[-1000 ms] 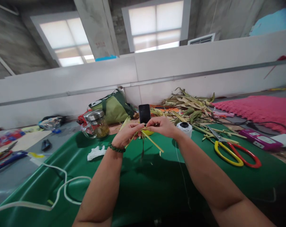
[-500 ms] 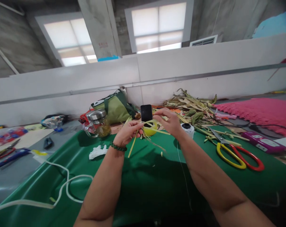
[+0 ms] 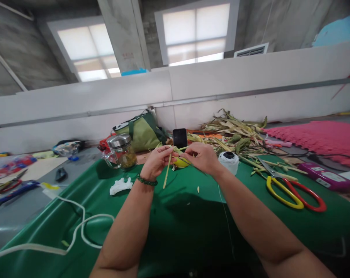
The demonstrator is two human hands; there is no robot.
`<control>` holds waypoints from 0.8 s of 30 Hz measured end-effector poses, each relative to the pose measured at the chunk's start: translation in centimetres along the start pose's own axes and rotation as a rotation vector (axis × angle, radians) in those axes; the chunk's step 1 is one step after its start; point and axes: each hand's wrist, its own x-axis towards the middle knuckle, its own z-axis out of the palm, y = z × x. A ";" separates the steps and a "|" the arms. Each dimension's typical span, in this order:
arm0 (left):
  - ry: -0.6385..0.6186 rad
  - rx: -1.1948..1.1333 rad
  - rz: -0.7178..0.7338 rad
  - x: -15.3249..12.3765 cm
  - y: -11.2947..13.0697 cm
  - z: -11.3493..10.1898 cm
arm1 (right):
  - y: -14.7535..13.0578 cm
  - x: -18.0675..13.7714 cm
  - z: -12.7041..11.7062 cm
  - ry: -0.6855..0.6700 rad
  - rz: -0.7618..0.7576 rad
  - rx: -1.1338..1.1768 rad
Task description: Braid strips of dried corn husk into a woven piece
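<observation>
Above the green mat (image 3: 189,231), my left hand (image 3: 157,162) pinches pale green corn husk strips (image 3: 167,174), one of which hangs down below the fingers. My right hand (image 3: 203,156) is closed on the other end of the strips, its fingertips a short way from my left ones. Behind the hands is a yellow round object (image 3: 180,163), partly hidden. A black phone (image 3: 179,138) stands upright just beyond. To the right of my right hand is a white thread spool (image 3: 228,163), its loose thread trailing over the mat.
A pile of corn husks (image 3: 233,133) lies at the back right. Scissors (image 3: 285,192) with yellow and red handles rest on the right. At the left are a lidded glass mug (image 3: 125,156), crumpled white tissue (image 3: 121,186), a green bag (image 3: 143,133) and a white cord (image 3: 84,227).
My right hand has come down and closed in, its fingers now gathered around the husk strips. The strips that spread out between the hands are drawn together. My left hand keeps its pinch.
</observation>
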 end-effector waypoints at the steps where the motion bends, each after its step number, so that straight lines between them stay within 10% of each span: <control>1: -0.007 -0.004 0.007 0.0 0.0 0.0 | 0.0 0.0 0.0 0.028 0.016 -0.004; 24: 0.019 0.213 0.183 0.0 -0.9 -0.1 | 2.8 0.7 -0.7 0.002 -0.117 -0.097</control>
